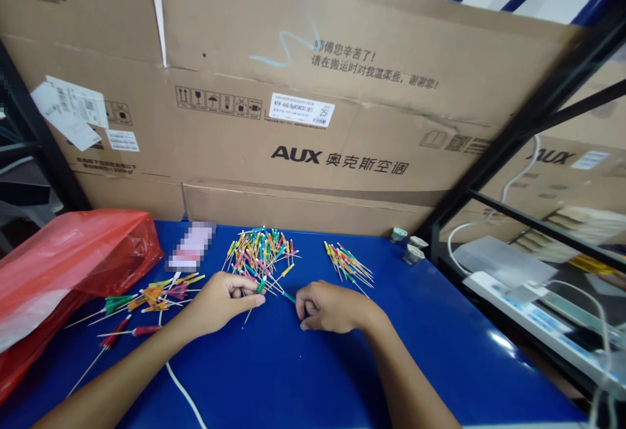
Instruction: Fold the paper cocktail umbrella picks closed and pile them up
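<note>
My left hand (225, 305) is closed, with a green paper cocktail umbrella (261, 285) pinched between thumb and fingers, its stick pointing down. My right hand (320, 308) is curled shut around a folded teal cocktail umbrella (289, 297); the rest of it is hidden by the fingers. Just beyond the left hand lies a large pile of folded cocktail umbrellas (261, 253) in mixed colours. A smaller bunch of cocktail umbrellas (347, 263) rests farther right, sticks pointing toward the lower right. More umbrellas, some partly spread (154, 295), lie left of my left hand.
A red plastic bag (112, 246) covers the table's left side, near a blurred pink-and-white item (192, 246). A white cable (183, 386) crosses the blue table (303, 390). Small cups (415, 253) stand at the back right. Cardboard (313, 207) walls off the back; a black frame (469, 175) rises right.
</note>
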A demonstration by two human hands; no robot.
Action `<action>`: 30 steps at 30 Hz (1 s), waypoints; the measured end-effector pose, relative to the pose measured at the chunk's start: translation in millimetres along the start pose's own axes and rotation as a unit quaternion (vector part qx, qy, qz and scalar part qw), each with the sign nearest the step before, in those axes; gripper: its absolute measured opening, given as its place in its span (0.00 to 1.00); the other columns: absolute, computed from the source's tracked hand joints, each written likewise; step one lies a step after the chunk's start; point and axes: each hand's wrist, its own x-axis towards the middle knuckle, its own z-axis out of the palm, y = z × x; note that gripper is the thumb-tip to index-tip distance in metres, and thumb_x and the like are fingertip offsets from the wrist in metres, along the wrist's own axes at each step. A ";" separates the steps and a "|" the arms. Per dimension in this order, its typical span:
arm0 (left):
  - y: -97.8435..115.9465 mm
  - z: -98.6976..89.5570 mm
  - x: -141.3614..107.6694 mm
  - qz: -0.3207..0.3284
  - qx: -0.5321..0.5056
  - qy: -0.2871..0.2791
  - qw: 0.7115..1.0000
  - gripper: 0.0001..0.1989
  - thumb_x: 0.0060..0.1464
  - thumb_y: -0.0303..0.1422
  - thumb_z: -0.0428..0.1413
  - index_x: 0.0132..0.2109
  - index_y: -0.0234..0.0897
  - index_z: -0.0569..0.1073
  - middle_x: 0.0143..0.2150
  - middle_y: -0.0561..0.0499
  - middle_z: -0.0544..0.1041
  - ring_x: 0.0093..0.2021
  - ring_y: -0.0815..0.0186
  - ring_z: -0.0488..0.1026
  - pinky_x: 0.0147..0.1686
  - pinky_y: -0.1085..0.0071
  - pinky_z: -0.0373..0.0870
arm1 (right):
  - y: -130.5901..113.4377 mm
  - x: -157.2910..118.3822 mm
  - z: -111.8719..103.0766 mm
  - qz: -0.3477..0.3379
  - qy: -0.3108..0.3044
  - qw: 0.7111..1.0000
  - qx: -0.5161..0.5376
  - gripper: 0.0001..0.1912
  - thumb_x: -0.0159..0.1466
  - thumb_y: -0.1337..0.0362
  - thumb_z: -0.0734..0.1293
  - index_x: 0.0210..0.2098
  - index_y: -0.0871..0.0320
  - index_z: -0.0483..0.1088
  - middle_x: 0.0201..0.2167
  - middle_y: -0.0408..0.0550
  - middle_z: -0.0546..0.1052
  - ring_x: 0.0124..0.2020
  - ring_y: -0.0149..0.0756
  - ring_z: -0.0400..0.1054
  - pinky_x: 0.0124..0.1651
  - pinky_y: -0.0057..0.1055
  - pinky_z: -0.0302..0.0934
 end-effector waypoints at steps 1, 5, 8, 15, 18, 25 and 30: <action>-0.3 0.0 0.1 0.001 0.000 0.000 1.000 0.19 0.53 0.47 0.59 0.33 0.33 0.77 0.19 0.58 0.60 0.21 0.72 0.54 0.22 0.73 0.45 | -1.0 1.1 0.9 -0.004 0.004 1.000 0.002 0.04 0.55 0.67 0.73 0.32 0.57 0.77 0.19 0.38 0.71 0.20 0.27 0.61 0.25 0.23 0.49; -1.6 -0.1 0.8 0.000 -0.002 0.003 1.000 0.18 0.53 0.46 0.59 0.33 0.33 0.77 0.19 0.58 0.60 0.21 0.72 0.54 0.22 0.73 0.46 | -5.3 6.5 6.3 -0.024 0.025 0.999 0.003 0.03 0.58 0.69 0.70 0.31 0.57 0.77 0.18 0.38 0.71 0.20 0.27 0.60 0.25 0.24 0.49; -2.0 0.2 0.9 -0.004 0.000 0.003 1.000 0.18 0.53 0.46 0.60 0.33 0.33 0.78 0.19 0.57 0.61 0.20 0.72 0.54 0.22 0.73 0.46 | -10.2 12.6 9.5 -0.045 0.059 0.997 0.000 0.05 0.59 0.71 0.68 0.32 0.56 0.76 0.20 0.39 0.72 0.21 0.28 0.61 0.28 0.25 0.51; 1.2 -1.2 -0.4 0.001 0.014 0.007 1.000 0.18 0.53 0.46 0.59 0.33 0.32 0.77 0.19 0.57 0.62 0.21 0.72 0.55 0.22 0.73 0.46 | -12.0 12.9 2.7 -0.108 0.120 0.987 0.014 0.08 0.63 0.70 0.65 0.34 0.56 0.77 0.26 0.41 0.76 0.24 0.28 0.63 0.30 0.25 0.53; 1.7 -1.0 -0.4 0.001 0.014 0.001 1.000 0.18 0.54 0.46 0.59 0.32 0.33 0.77 0.19 0.57 0.62 0.21 0.72 0.55 0.22 0.73 0.46 | -9.2 12.4 3.5 -0.116 0.112 0.987 0.004 0.08 0.62 0.70 0.66 0.36 0.55 0.78 0.27 0.41 0.77 0.24 0.29 0.64 0.30 0.25 0.54; -0.5 0.0 -0.8 -0.012 0.005 0.003 1.000 0.19 0.53 0.46 0.59 0.26 0.34 0.72 0.18 0.57 0.63 0.21 0.72 0.56 0.22 0.73 0.46 | -8.6 27.9 20.3 -0.117 0.142 0.982 -0.040 0.10 0.63 0.71 0.65 0.37 0.53 0.77 0.33 0.43 0.80 0.32 0.33 0.72 0.35 0.26 0.57; 0.7 -1.5 -1.5 -0.021 0.002 0.004 1.000 0.18 0.52 0.46 0.60 0.29 0.34 0.74 0.19 0.57 0.63 0.22 0.71 0.56 0.23 0.74 0.47 | -9.6 30.8 22.8 -0.092 0.161 0.979 -0.082 0.09 0.65 0.69 0.63 0.40 0.55 0.75 0.30 0.45 0.79 0.29 0.33 0.70 0.32 0.26 0.54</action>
